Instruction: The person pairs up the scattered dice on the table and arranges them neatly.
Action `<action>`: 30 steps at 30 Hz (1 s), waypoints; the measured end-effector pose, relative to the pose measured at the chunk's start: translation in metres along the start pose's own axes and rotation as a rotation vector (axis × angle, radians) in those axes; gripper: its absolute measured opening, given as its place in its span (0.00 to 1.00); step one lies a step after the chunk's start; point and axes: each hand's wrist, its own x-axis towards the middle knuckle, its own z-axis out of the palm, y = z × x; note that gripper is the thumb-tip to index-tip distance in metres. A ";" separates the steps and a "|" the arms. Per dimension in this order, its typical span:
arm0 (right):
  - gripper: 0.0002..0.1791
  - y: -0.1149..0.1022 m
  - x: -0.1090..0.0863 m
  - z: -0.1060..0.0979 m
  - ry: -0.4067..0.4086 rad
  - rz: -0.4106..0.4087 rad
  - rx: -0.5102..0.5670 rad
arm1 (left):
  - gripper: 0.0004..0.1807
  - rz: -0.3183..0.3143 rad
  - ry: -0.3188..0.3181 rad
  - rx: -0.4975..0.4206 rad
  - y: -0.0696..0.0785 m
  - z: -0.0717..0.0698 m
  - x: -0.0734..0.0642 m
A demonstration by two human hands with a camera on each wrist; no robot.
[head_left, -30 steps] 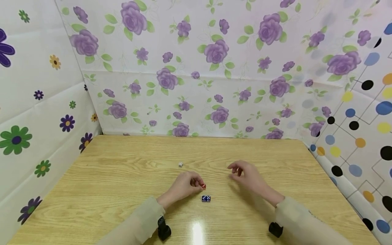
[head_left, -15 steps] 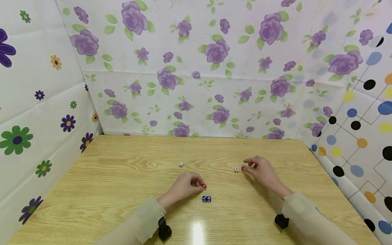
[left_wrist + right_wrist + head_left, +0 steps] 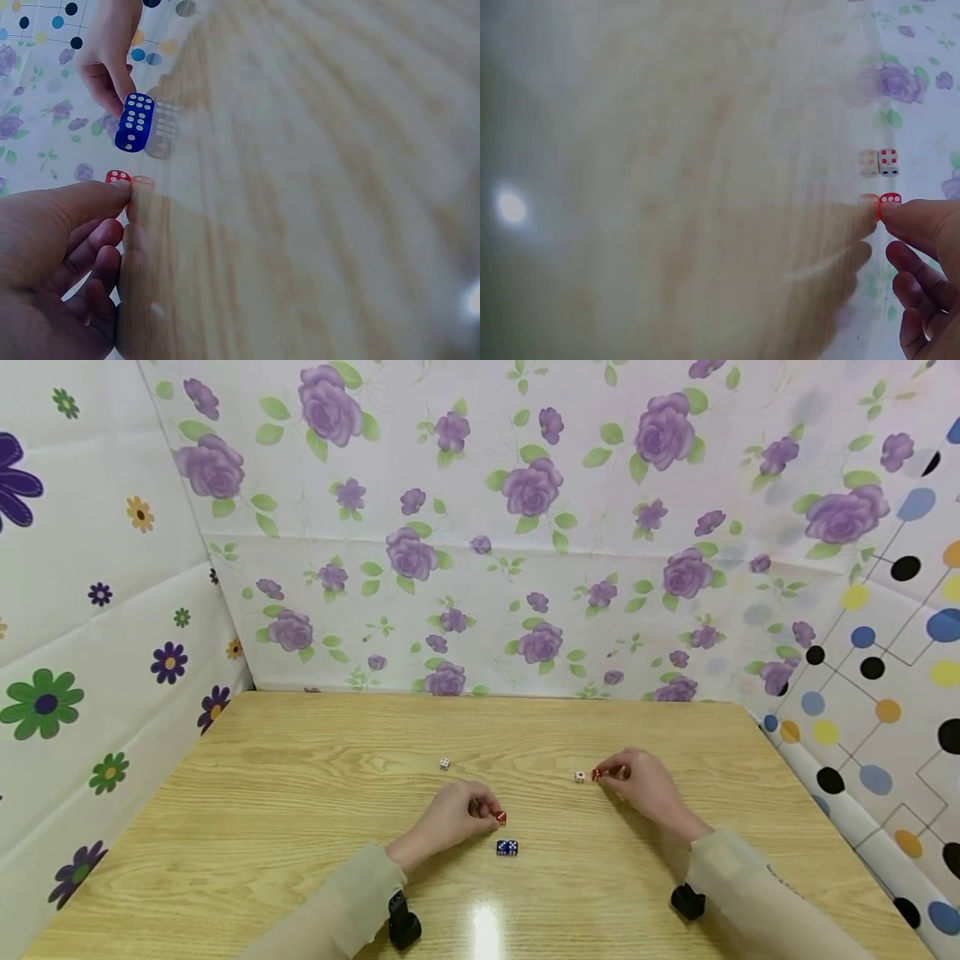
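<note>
My left hand (image 3: pixel 453 814) pinches a red die (image 3: pixel 501 818) at the table's middle; in the left wrist view the thumb partly covers this red die (image 3: pixel 118 177). Just nearer the body, two dark blue dice (image 3: pixel 507 848) with white pips sit side by side. Farther right, my right hand (image 3: pixel 643 785) pinches another red die (image 3: pixel 596 775) between thumb and index finger, the thumb hiding part of it in the right wrist view. Close to its left lies a white die (image 3: pixel 580 777). A second white die (image 3: pixel 445 764) lies beyond the left hand.
The dice are on a glossy wood-grain table (image 3: pixel 315 777). Floral cloth (image 3: pixel 480 610) hangs along the back edge, with a flower-print cloth (image 3: pixel 112 610) on the left and a dotted one (image 3: pixel 885 710) on the right. Black wrist cameras sit below both sleeves.
The right hand has moved right, bringing the right-hand white and red dice into sight, and its raised index finger has come down onto the red die. The left hand has stayed put.
</note>
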 end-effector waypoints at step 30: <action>0.03 -0.056 -0.014 0.027 -0.066 -0.029 0.082 | 0.04 -0.001 -0.004 0.004 -0.001 0.000 0.001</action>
